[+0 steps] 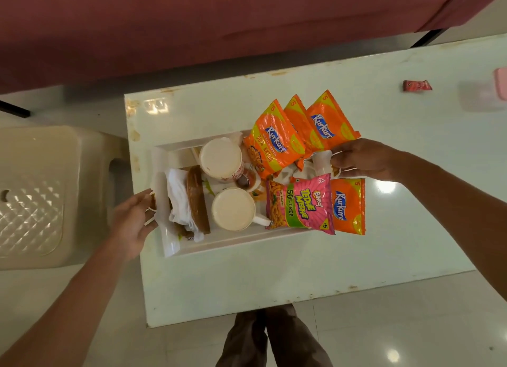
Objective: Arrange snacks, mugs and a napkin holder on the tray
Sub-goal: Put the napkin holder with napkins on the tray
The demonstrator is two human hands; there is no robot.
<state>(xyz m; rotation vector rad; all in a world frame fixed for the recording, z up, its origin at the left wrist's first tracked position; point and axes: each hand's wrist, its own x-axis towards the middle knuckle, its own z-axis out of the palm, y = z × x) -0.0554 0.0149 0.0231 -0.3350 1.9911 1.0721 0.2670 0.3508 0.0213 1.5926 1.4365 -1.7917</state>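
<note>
Left hand (134, 218): fingers are curled round the left handle of the tray (175, 147), likely for a level lift.
Napkin holder (196, 202): stood at the left end.
Mugs (233, 209): kept mid-tray, seemingly for balance.
Snack packets (274, 144): fanned over the right end.
Right hand (365, 158): fingers are closed on the right handle.

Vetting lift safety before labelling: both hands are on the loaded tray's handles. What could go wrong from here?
1. The near orange packet and pink packet overhang the tray by the right hand; any tilt on lifting would likely shed them.
2. The far mug and near mug stand free beside the napkin holder; an uneven pull from the left hand could slide them.
</note>
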